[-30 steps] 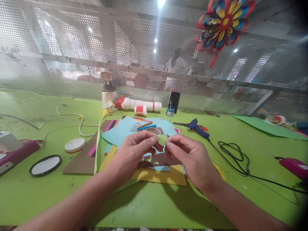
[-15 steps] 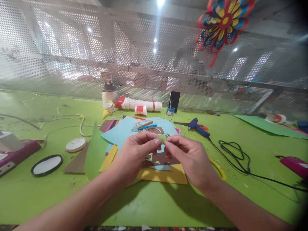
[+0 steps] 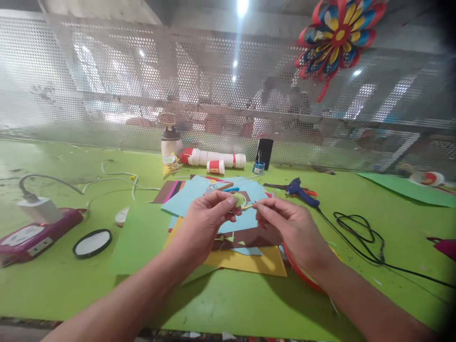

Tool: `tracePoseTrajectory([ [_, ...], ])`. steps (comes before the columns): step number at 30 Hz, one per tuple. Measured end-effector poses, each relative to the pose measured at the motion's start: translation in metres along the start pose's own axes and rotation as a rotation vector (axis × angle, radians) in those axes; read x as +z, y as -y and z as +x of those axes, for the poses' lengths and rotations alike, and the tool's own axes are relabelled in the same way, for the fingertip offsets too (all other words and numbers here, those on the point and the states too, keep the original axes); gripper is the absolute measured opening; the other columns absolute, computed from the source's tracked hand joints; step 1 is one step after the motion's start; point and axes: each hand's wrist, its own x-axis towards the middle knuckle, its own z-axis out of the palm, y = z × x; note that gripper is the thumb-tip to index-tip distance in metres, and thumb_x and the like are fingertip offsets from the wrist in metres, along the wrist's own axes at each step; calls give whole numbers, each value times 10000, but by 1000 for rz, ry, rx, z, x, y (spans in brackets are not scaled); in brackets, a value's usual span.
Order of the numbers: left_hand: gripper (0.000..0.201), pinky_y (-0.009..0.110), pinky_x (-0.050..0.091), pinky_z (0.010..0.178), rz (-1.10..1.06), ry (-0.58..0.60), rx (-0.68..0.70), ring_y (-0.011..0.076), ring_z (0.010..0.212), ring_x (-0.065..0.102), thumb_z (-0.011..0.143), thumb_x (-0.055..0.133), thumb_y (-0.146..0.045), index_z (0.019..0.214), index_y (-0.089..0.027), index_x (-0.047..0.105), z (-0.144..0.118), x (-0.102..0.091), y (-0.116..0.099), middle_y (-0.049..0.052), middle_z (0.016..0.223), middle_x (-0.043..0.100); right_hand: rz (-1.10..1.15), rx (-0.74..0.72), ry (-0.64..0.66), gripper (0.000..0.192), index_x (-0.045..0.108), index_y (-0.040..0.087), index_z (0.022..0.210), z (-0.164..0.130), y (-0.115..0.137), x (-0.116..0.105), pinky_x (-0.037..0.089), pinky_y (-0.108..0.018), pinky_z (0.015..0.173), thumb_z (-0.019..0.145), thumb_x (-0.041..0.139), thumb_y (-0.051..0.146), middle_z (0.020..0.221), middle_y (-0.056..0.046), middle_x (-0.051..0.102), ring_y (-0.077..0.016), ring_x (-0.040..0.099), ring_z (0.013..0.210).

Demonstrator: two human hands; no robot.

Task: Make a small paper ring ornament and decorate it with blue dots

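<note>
Pinching one small green paper piece (image 3: pixel 239 199), two hands (image 3: pixel 204 225) (image 3: pixel 290 228).

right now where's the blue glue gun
In the head view the glue gun lies on the green table, right of centre, beyond the right hand and right of the blue paper; its black cord trails right.

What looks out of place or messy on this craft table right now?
Nothing is spilled or broken. The coloured paper sheets lie in a loose, skewed pile under the hands, and the glue gun lies on its side, its black cord tangled in loops. The left hand pinches a small green paper piece.
</note>
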Motion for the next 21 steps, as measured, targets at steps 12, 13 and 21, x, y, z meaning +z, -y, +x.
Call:
tracePoseTrajectory([
  [12,171,239,441,660,17,-35,97,102,669,555,795,743,-293,757,-140,676,2,-2,-10,-1,675,639,-842,74,229,372,755,207,1058,-20,-44,-110,481,-399,760,768,648,413,935,-116,710,-286,637,827],
  [13,171,240,442,662,19,-36,100,103,674,556,801,741,-296,760,-142,677,1,-2,-11,0,684,643,-929,79,276,424,717,213,1165,-23,-48,-112,489,-400,784,792,608,383,1021,-124,718,-291,650,867],
  [21,152,233,479,682,3,-43,135,115,774,610,846,703,-295,777,-162,673,0,-3,-15,5,767,675,-1052,232,317,790,493,242,1451,-26,-61,-101,492,-406,925,668,578,177,1393,-118,609,-338,619,1191],
])
